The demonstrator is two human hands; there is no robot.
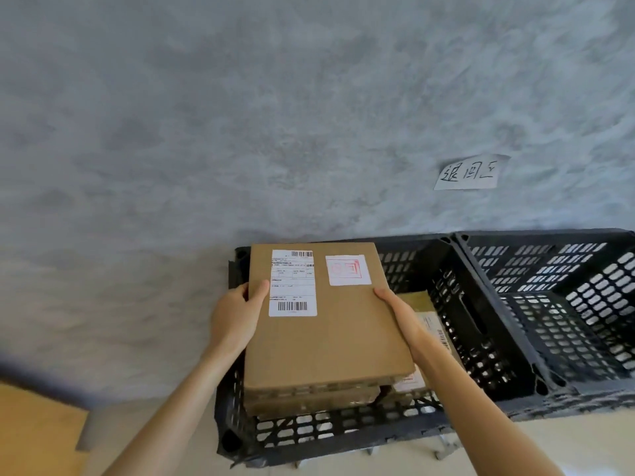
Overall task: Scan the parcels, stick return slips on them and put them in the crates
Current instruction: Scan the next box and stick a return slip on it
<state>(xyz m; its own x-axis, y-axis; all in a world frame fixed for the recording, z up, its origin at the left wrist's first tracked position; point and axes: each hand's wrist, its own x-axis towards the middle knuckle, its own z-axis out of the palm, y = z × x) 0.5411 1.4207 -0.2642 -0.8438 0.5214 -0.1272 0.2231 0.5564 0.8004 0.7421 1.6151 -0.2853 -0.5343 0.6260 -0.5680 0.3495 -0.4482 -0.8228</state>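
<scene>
You hold the parcel (pixel 326 324) by its side edges, left hand (pixel 235 312) and right hand (pixel 403 319) each gripping, thumbs on top. It sits over the left crate (pixel 481 341), above boxes (pixel 309 398) stacked inside. A white slip (pixel 347 270) is stuck beside its label (pixel 292 283).

Parcel in hands (pixel 330 331): flat brown cardboard box, face up, over the left crate, lying on the stack inside or just above it; this cannot be told.
Shipping label (pixel 292 282): white, with barcodes, on the parcel's far left part.
Return slip (pixel 347 270): white with red print, at its far right corner.
Stacked parcels (pixel 311 400): brown boxes under it, against the left crate's near wall.
Left crate (pixel 330 429): black, perforated.
Right crate (pixel 563 297): black, touching the left crate.
</scene>
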